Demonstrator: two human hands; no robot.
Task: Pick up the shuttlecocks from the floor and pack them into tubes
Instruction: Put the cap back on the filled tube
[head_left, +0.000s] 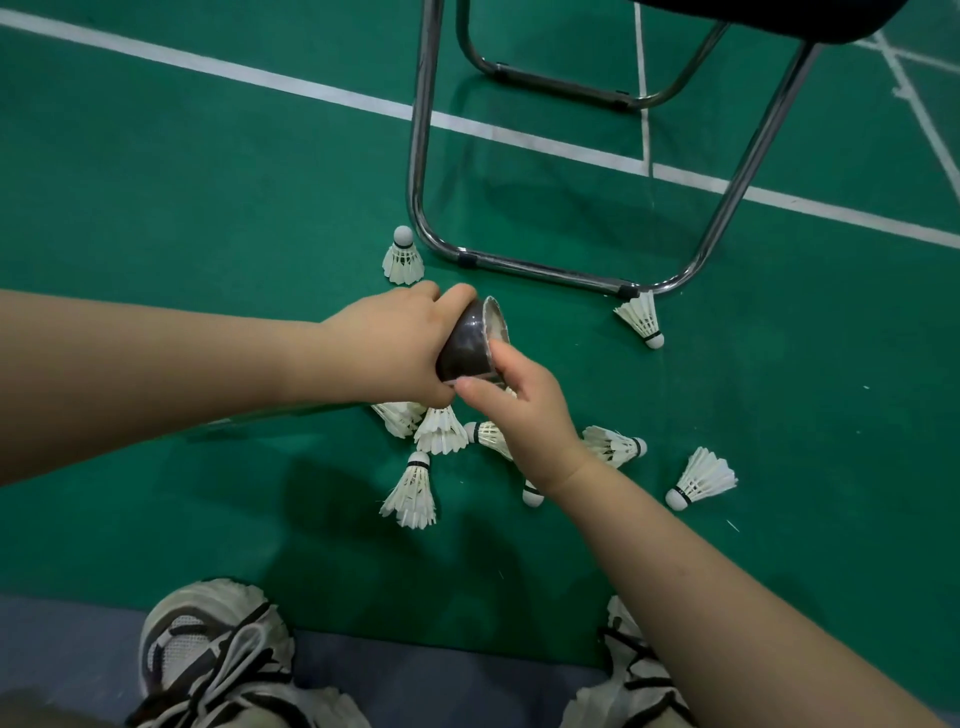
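Observation:
My left hand grips a dark shuttlecock tube above the green floor, its open mouth pointing up and right. My right hand is at that mouth, with the index finger on the rim and the thumb under the tube's lower edge, pinching it. Whether a shuttlecock sits under those fingers is hidden. Several white feather shuttlecocks lie on the floor: a cluster just below the hands, one nearer my feet, two to the right, one upright by the chair leg and one by its right corner.
A chrome chair frame stands on the floor just beyond the hands, its dark seat at the top right. White court lines cross the green floor. My two white and black shoes are at the bottom edge.

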